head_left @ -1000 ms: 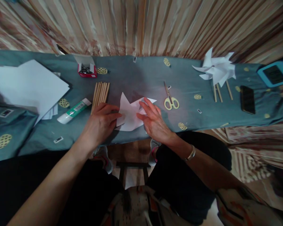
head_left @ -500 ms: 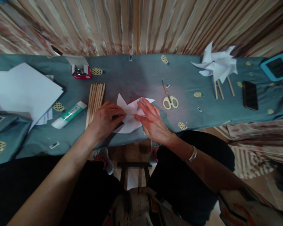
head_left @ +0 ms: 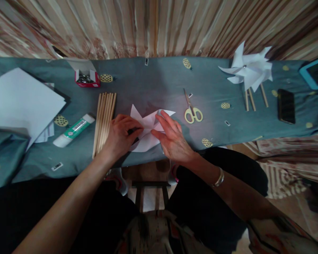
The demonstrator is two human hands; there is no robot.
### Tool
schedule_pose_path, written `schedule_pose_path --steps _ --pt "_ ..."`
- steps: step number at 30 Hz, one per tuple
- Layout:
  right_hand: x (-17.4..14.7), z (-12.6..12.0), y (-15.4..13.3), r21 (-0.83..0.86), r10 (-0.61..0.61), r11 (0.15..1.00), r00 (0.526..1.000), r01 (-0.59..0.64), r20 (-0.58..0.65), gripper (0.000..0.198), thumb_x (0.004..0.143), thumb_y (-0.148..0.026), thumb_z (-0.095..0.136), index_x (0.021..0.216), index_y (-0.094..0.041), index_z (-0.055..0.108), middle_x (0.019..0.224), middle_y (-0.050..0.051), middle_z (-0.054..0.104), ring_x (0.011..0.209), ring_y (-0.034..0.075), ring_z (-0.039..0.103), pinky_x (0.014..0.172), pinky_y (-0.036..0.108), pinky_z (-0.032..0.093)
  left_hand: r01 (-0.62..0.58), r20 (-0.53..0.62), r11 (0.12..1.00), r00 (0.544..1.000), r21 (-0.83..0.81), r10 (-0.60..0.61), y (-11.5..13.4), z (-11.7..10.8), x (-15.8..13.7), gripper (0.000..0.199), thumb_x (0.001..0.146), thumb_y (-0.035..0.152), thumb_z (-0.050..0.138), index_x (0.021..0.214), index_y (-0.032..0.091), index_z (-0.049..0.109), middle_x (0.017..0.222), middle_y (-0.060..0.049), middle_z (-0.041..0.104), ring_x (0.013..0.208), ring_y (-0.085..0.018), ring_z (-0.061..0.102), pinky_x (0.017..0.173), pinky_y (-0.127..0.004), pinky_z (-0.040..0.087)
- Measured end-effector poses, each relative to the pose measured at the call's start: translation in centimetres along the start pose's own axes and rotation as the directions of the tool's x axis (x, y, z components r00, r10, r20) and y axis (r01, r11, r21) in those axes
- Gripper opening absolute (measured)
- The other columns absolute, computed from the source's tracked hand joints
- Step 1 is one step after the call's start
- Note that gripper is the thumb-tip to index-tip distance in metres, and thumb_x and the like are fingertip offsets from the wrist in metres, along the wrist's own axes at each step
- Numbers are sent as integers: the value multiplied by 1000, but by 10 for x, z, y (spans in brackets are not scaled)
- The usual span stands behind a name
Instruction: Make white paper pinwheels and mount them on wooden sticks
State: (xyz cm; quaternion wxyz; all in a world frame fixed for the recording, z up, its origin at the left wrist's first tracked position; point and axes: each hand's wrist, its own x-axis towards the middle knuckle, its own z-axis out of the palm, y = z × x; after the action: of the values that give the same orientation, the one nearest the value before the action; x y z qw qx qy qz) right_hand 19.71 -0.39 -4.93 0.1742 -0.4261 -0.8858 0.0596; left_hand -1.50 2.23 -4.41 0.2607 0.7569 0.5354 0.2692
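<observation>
Between my hands, near the table's front edge, lies a white paper pinwheel (head_left: 145,141) with pointed blades, some folded toward its centre. My left hand (head_left: 123,134) pinches the paper at its left side, thumb and forefinger pressed together. On the right side, my right hand (head_left: 172,135) grips a folded blade between thumb and fingers. The fingers hide part of the paper's middle. Just left of my left hand lies a row of wooden sticks (head_left: 103,120). Scissors (head_left: 193,113) with pale yellow handles lie to the right of my right hand.
A glue stick (head_left: 74,130), a stack of white paper (head_left: 23,102) and a red box of small metal pieces (head_left: 87,83) occupy the left side. Finished white pinwheels (head_left: 250,68) on sticks, a black phone (head_left: 286,106) and a blue-framed device (head_left: 316,72) lie at right.
The view has shifted slightly, so objects at both sides sit a little farther outward. Both hands keep their hold on the paper, with hardly any movement.
</observation>
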Motion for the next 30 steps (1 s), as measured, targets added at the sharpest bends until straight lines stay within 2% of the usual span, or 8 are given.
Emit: schedule_pose_path --steps 5,10,14,23,30 --pt "-3 2 0 2 9 1000 1000 -9 6 30 94 -18 41 113 -18 64 148 14 42 146 29 23 110 52 32 8 -20 1000 1000 -14 -9 0 2 0 15 84 31 60 77 24 72 84 -3 73 91 -23 59 86 -41 45" --pt "-4 0 -1 0 56 998 997 -56 49 31 94 -19 42 115 -25 63 150 9 42 147 26 21 111 50 33 6 -10 1000 1000 14 -6 3 3 -1 17 86 31 58 79 24 72 86 -4 73 94 -25 58 86 -44 44" --pt "-3 -3 -3 65 90 993 993 -95 71 34 90 -15 47 117 -26 64 151 6 41 147 29 23 113 50 32 2 -13 999 1000 42 -1 4 4 -2 17 87 31 57 80 25 72 87 -3 73 95 -26 57 86 -46 43" --pt "0 -6 -1 71 65 995 997 -67 29 32 93 -17 40 113 -15 65 149 15 42 146 30 25 110 49 36 3 -2 998 1000 62 -3 4 4 -2 17 88 33 57 80 26 71 87 -1 72 95 -24 57 87 -43 42" --pt "2 -13 -2 92 132 987 991 -132 11 30 93 -17 41 111 -20 65 149 10 44 146 27 26 112 50 34 8 1 999 1000 37 -8 3 5 -2 15 86 31 58 79 26 71 87 -1 73 95 -25 58 88 -43 43"
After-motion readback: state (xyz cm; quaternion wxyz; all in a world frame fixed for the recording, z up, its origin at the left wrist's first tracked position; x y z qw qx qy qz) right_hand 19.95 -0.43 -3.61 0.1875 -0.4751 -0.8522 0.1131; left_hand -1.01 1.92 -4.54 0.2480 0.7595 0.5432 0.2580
